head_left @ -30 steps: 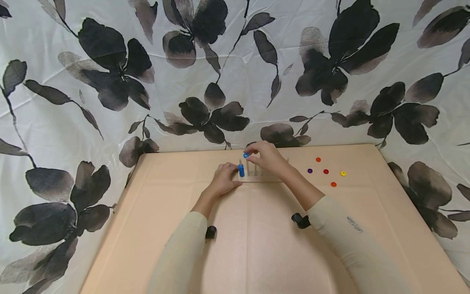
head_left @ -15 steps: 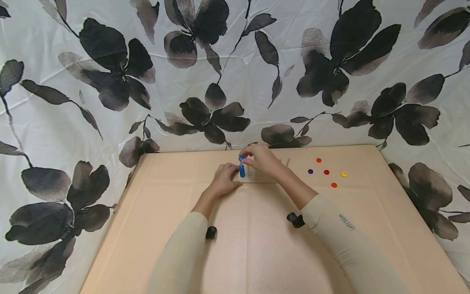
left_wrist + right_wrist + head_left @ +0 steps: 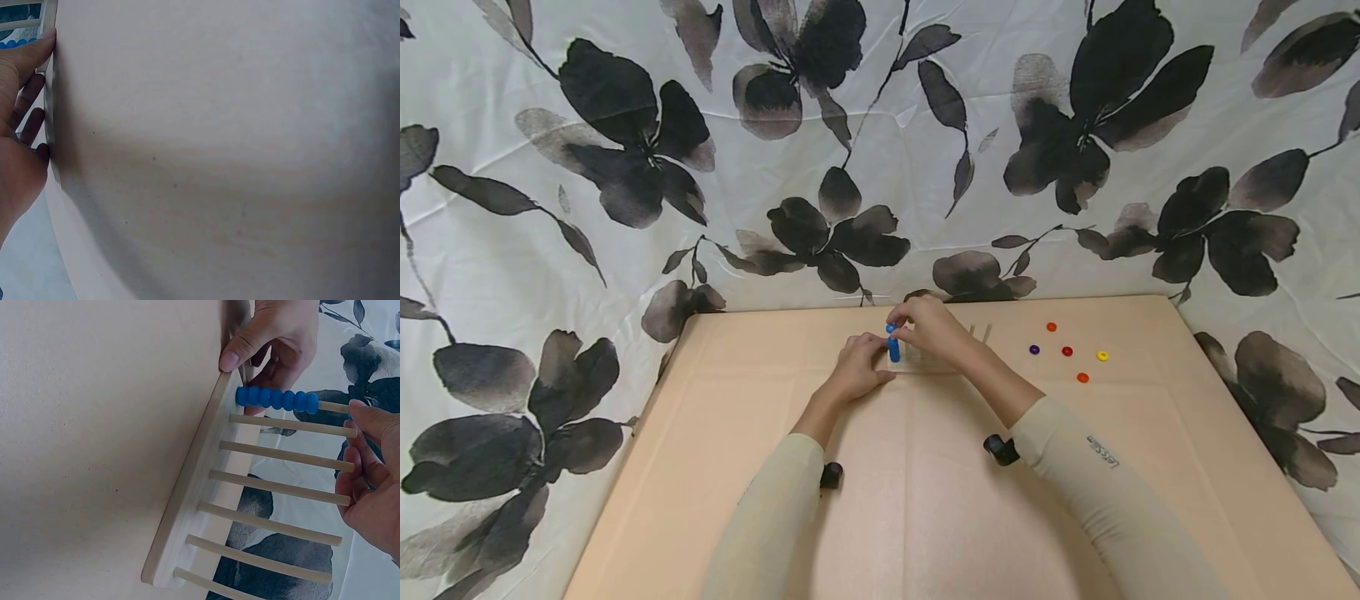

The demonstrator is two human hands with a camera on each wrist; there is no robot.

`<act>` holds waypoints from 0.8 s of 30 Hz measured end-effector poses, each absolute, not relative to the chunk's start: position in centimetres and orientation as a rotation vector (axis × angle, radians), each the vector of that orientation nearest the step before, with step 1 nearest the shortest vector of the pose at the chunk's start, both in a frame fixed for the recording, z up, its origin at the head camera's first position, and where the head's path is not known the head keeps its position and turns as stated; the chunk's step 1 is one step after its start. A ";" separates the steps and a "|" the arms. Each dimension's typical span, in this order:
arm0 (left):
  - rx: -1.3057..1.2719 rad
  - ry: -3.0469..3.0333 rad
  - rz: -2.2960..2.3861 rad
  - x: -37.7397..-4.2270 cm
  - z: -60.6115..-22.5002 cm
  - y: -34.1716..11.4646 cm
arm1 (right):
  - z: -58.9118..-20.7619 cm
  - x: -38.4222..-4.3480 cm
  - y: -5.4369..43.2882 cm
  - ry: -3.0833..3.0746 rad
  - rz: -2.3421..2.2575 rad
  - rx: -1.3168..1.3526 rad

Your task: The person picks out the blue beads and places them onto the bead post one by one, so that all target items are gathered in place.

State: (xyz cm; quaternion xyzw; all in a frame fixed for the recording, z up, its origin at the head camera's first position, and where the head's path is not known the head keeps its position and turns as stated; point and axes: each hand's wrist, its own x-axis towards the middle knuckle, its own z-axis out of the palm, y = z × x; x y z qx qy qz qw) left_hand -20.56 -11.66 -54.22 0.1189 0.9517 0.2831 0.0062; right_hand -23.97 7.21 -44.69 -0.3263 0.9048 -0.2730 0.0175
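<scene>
A wooden peg rack (image 3: 190, 481) with a row of upright pegs stands near the back of the table. Its leftmost peg carries a stack of several blue beads (image 3: 275, 399), leaving the peg's upper part bare. My left hand (image 3: 859, 367) grips the left end of the rack's base, thumb at the front edge and fingers behind. At the top of that same peg, my right hand (image 3: 931, 327) pinches another blue bead (image 3: 891, 327) between thumb and fingertips. In the right wrist view the fingers mostly hide this bead. The other visible pegs are bare.
Right of the rack lie loose beads: a purple one (image 3: 1034, 350), a red one (image 3: 1067, 352), a yellow one (image 3: 1102, 356) and two orange ones, the nearer orange bead (image 3: 1082, 377) lying closest to me. A flower-patterned cloth (image 3: 865, 150) hangs behind the table (image 3: 955, 500).
My right hand has moved left and slightly down, bringing the blue bead from beside the leftmost peg onto its top. The left hand stays at the rack's end.
</scene>
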 end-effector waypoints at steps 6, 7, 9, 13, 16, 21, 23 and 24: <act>0.380 2.983 0.892 -20.5 -54.3 -11.7 | -45.0 -24.0 7.1 2.835 -0.822 -1.033; 0.381 2.983 0.893 -20.4 -54.3 -11.7 | -45.0 -24.0 7.1 2.837 -0.821 -1.034; 0.380 2.984 0.896 -20.4 -54.3 -11.7 | -45.1 -23.9 7.1 2.840 -0.824 -1.033; 0.381 2.986 0.890 -20.5 -54.4 -11.7 | -45.0 -23.8 7.0 2.840 -0.838 -1.017; 0.384 2.991 0.881 -20.6 -54.6 -11.7 | -45.0 -23.8 7.1 2.835 -0.849 -1.008; 0.376 2.995 0.871 -20.7 -54.7 -11.8 | -45.1 -23.9 7.2 2.828 -0.861 -1.018; 0.367 2.990 0.872 -20.7 -54.6 -11.7 | -45.2 -23.9 7.3 2.828 -0.865 -1.012; 0.364 2.986 0.874 -20.7 -54.6 -11.7 | -45.3 -23.9 7.4 2.829 -0.866 -1.007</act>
